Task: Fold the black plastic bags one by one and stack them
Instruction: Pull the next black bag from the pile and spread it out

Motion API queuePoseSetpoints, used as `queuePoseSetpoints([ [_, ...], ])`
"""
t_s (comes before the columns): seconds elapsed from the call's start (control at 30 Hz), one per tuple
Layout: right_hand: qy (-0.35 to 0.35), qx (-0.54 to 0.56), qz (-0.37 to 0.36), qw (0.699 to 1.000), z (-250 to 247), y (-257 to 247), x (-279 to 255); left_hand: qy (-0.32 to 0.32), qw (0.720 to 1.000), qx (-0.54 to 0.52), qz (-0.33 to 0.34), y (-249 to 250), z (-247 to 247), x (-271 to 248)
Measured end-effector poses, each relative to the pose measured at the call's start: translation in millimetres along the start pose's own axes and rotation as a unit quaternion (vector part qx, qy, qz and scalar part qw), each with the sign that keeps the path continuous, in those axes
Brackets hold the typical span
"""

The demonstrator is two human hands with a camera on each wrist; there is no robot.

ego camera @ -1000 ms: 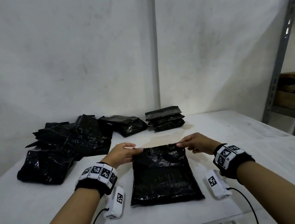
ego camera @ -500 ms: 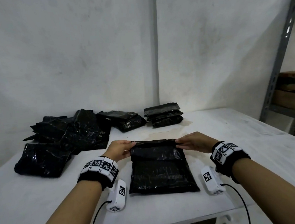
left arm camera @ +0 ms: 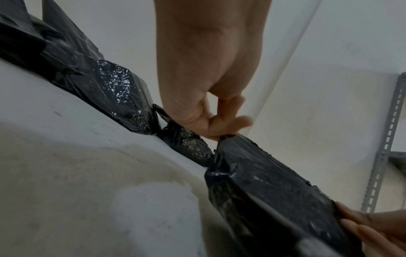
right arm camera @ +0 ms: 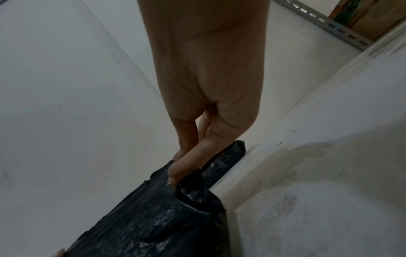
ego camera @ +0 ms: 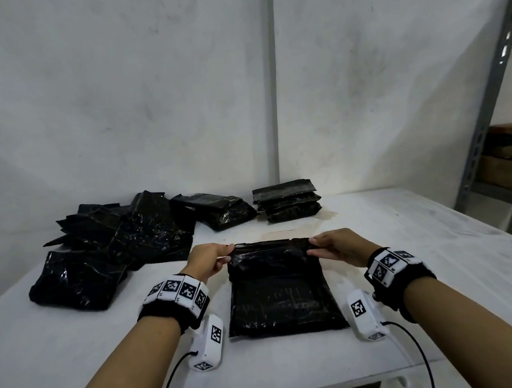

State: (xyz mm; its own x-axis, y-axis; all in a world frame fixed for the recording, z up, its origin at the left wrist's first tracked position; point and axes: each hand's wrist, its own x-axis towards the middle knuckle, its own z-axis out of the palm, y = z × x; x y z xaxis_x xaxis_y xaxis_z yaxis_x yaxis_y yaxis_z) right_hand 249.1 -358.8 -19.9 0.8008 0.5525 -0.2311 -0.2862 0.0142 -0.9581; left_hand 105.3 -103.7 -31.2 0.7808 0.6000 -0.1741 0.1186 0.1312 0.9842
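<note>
Black plastic bag (ego camera: 282, 289) lies flat on the white table (ego camera: 405, 243) directly before the person, its near part resting on the surface and its far edge lifted and rolled toward them. Left hand (ego camera: 210, 260) pinches the far-left corner between thumb and fingers; right hand (ego camera: 338, 246) pinches the far-right corner likewise. From the head view both grips and the whole bag show together, along with a loose heap of unfolded bags (ego camera: 111, 245) at the far left, a small folded pile (ego camera: 219, 213) beside it, and a neat stack of folded bags (ego camera: 287, 203) near the wall. The left wrist view (left arm camera: 206, 111) shows the fingertips closing on the rolled edge (left arm camera: 263, 182), with the other hand's fingers at the lower right. The right wrist view (right arm camera: 206, 121) shows the thumb pressing a bunched tube of plastic (right arm camera: 175, 217), and a stained patch on the table (right arm camera: 307, 165). A metal shelf upright (ego camera: 486, 99) stands at the right.
</note>
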Motion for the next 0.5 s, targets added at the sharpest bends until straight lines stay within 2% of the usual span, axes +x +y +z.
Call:
queuePoseSetpoints([
  [0.1,0.009,0.037,-0.005,0.999,2.3,1.2,1.5,-0.036,0.998,-0.056,-0.010,-0.4,4.9,-1.9],
  [0.2,0.013,0.046,-0.019,0.999,2.9,3.9,3.3,-0.034,0.994,-0.103,-0.021,0.4,5.8,-3.5],
  [0.37,-0.027,0.063,-0.026,0.997,0.9,2.7,2.3,-0.017,0.994,-0.107,-0.013,-0.1,5.0,-0.5],
  [0.5,0.012,0.045,-0.044,0.998,2.4,1.4,1.5,-0.019,0.993,-0.112,-0.012,-0.8,4.0,-0.4],
])
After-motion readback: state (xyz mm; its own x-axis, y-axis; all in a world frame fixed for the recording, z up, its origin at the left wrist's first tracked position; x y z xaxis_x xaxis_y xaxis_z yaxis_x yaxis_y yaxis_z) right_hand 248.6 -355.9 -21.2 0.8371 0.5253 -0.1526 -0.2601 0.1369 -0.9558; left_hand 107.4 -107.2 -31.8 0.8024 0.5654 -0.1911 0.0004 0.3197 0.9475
